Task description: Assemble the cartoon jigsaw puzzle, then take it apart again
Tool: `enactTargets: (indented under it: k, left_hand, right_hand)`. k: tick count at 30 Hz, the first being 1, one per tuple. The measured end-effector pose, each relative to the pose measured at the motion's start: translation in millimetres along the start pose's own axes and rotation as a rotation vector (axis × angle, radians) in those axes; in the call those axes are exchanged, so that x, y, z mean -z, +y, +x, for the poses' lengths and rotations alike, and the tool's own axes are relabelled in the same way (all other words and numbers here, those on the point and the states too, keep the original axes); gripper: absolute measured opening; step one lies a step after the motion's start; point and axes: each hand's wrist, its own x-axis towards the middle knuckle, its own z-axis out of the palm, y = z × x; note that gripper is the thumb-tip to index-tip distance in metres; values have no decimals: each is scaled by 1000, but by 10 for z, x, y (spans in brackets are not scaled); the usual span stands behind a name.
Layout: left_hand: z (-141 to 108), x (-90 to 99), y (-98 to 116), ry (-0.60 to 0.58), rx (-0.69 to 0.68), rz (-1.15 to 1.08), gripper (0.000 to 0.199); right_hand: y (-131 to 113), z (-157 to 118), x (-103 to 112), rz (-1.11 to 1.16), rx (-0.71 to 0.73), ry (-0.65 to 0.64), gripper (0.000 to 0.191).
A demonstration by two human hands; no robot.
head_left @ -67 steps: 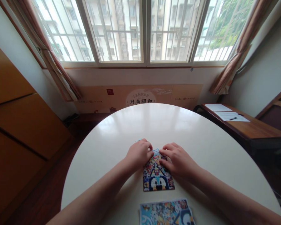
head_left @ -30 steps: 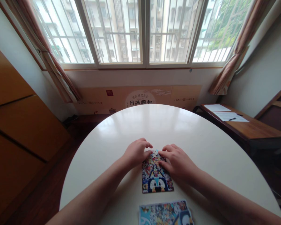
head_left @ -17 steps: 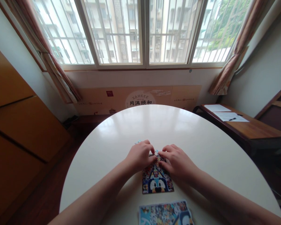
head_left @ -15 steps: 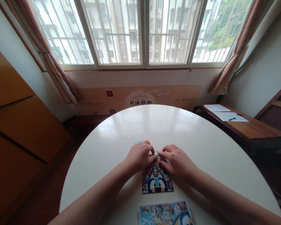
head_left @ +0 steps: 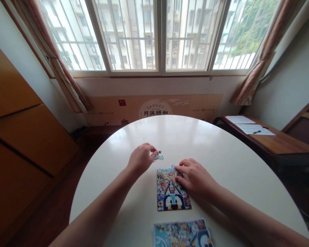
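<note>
A partly assembled jigsaw puzzle (head_left: 170, 181) with a blue cartoon dog's face lies on the white round table (head_left: 113, 212). My left hand (head_left: 141, 158) is beyond its upper left corner, thumb and fingers closed on a small puzzle piece (head_left: 160, 152). Several loose pieces (head_left: 159, 157) lie just under those fingertips. My right hand (head_left: 195, 175) rests at the puzzle's upper right side with thumb and index finger apart. The index fingertip touches near a piece (head_left: 173, 166) at the uneven top edge.
A picture sheet or box lid (head_left: 180, 233) with matching art lies at the near edge of view. To the right, a wooden side table (head_left: 285, 142) holds papers (head_left: 254, 129) and a pen (head_left: 256, 131). A barred window and curtains are behind.
My left hand has moved away from the puzzle's top edge, up and left to the loose pieces, and now pinches one. My right hand has stayed nearly still.
</note>
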Motion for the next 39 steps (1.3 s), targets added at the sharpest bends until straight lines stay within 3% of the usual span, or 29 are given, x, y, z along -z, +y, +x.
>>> enactTargets:
  k: [5, 12, 15, 20, 25, 30, 39]
  left_hand:
    - [132, 138, -299, -122, 230, -142, 26]
    - [153, 0, -376, -226, 285, -136, 25]
    - [155, -29, -393, -216, 298, -61, 23]
    - [116, -35, -275, -39, 118, 66, 24]
    - [-74, -187, 101, -96, -130, 7, 22]
    - [-180, -311, 339, -175, -136, 90, 28]
    - [-148, -352, 319, -209, -102, 81, 21]
  right_hand:
    - [-2, 1, 11, 13, -5, -14, 14]
    - [18, 9, 36, 13, 12, -19, 18]
    - [23, 17, 38, 17, 13, -24, 18]
    - [44, 39, 2, 10, 8, -25, 25]
    - [78, 59, 0, 5, -12, 5, 42]
    - [148, 65, 111, -15, 74, -79, 43]
    - [132, 22, 262, -34, 146, -194, 47]
